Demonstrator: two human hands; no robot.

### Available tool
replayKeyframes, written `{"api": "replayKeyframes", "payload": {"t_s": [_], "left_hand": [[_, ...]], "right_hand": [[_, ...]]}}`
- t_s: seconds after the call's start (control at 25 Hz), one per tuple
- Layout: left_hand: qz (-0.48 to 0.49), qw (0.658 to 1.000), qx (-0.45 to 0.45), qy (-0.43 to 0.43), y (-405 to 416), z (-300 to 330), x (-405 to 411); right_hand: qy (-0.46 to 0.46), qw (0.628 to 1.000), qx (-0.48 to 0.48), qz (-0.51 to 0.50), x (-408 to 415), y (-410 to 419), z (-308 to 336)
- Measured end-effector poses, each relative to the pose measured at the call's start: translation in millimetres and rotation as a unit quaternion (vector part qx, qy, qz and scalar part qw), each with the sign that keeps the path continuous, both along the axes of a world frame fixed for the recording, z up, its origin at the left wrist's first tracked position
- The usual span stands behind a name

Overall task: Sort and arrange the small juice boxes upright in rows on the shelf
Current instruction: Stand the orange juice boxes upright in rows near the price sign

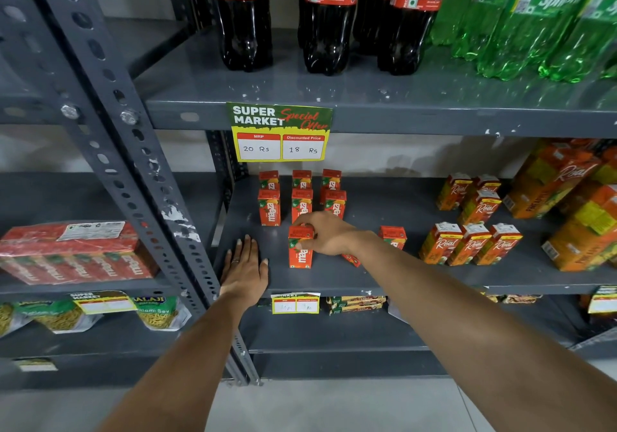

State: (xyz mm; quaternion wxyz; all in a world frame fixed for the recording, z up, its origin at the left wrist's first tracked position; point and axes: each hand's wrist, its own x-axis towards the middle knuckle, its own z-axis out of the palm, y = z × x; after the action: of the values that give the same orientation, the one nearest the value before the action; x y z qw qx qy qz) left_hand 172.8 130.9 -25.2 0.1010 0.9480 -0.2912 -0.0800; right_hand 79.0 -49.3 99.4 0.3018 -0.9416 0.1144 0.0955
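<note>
Right hand (329, 236) grip apparently pinches upright Maaza box (300, 247) top.

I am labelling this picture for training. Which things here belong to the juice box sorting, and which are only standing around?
Part of the job:
- right hand holding an upright juice box
- six juice boxes in rows
- shelf
- left hand, flat on the shelf

Just standing around:
- cola bottles
- green bottles
- price sign
- snack bags

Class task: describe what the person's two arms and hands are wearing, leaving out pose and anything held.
Both forearms are bare, with no sleeve in view, and neither wrist carries a watch or bracelet. The left hand wears a thin ring on one finger. The right hand shows no ring or glove from this angle.
</note>
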Motion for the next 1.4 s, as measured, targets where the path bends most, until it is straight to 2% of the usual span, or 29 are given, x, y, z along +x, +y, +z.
{"api": "replayKeyframes", "payload": {"t_s": [0.08, 0.16, 0.24, 0.32, 0.48, 0.76, 1.08, 1.28, 1.4], "left_hand": [[0.000, 1.000, 0.003, -0.003, -0.4, -0.2, 0.0], [0.000, 1.000, 0.005, -0.007, -0.4, 0.1, -0.5], [-0.001, 1.000, 0.005, -0.009, -0.3, -0.9, -0.5], [-0.002, 1.000, 0.004, -0.010, 0.1, -1.5, -0.2], [-0.005, 1.000, 0.004, -0.009, 0.2, -1.1, -0.8], [-0.009, 1.000, 0.006, -0.007, 0.3, -0.5, -0.7], [-0.008, 1.000, 0.011, -0.009, 0.2, -1.3, -0.5], [-0.008, 1.000, 0.009, -0.015, -0.1, -1.5, 0.3], [-0.007, 1.000, 0.016, -0.015, -0.6, -1.8, -0.2]], "right_hand": [[-0.001, 0.998, 0.052, -0.025, -6.0, -6.5, 5.3], [-0.046, 0.994, 0.065, -0.076, -10.3, -18.1, 8.9], [-0.058, 0.991, -0.006, -0.124, -14.5, -32.5, 9.5], [0.002, 0.985, -0.086, -0.151, -19.0, -42.0, 6.3], [0.120, 0.973, -0.160, -0.116, -25.5, -36.7, -10.5], [0.144, 0.958, -0.229, -0.096, -23.1, -23.1, -15.4], [0.178, 0.955, -0.211, -0.108, -31.7, -15.8, -14.9], [0.146, 0.932, -0.326, -0.068, -29.1, -17.7, -2.8], [0.109, 0.925, -0.362, -0.030, -25.9, -28.3, 7.6]]}}
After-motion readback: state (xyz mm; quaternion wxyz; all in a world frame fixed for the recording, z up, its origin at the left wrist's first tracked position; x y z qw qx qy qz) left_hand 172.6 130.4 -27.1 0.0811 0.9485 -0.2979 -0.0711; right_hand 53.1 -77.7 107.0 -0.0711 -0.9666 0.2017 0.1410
